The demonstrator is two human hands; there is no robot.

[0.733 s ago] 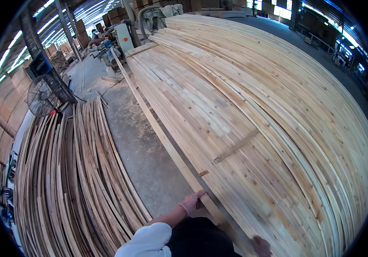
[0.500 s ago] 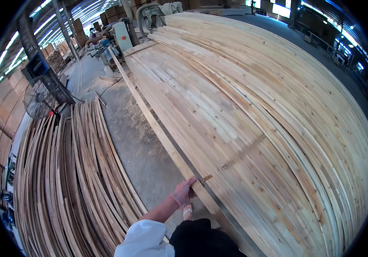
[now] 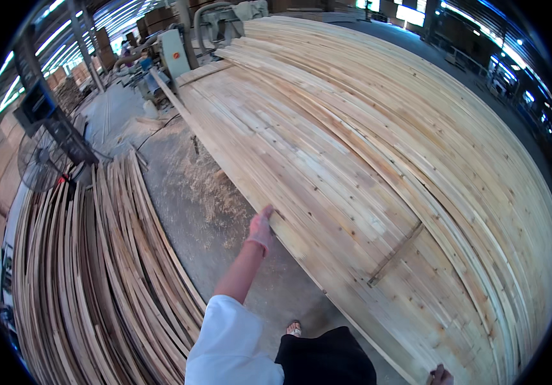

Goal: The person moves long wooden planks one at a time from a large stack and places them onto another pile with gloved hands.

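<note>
A long, narrow wooden strip [image 3: 292, 245] lies along the left edge of a broad stack of pale wooden boards [image 3: 353, 147]. Its far end reaches toward a machine at the back. My left hand [image 3: 261, 232] is closed on the strip's outer edge about midway, thumb uppermost; the fingers underneath are hidden. At the bottom right, my right hand [image 3: 441, 375] shows only in part, closed at the near end of the same strip.
On the left lies a large pile of thin wooden strips [image 3: 105, 276]. A standing fan [image 3: 43, 157] is beside a post. Sawdust [image 3: 208, 192] covers part of the floor [image 3: 256, 289]. A pale machine [image 3: 174, 54] stands at the back, with a person [image 3: 125, 47] beyond it.
The strip has moved right, from over the floor gap to against the stack's edge. My left hand has moved farther forward along it, and my right hand has come into view.
</note>
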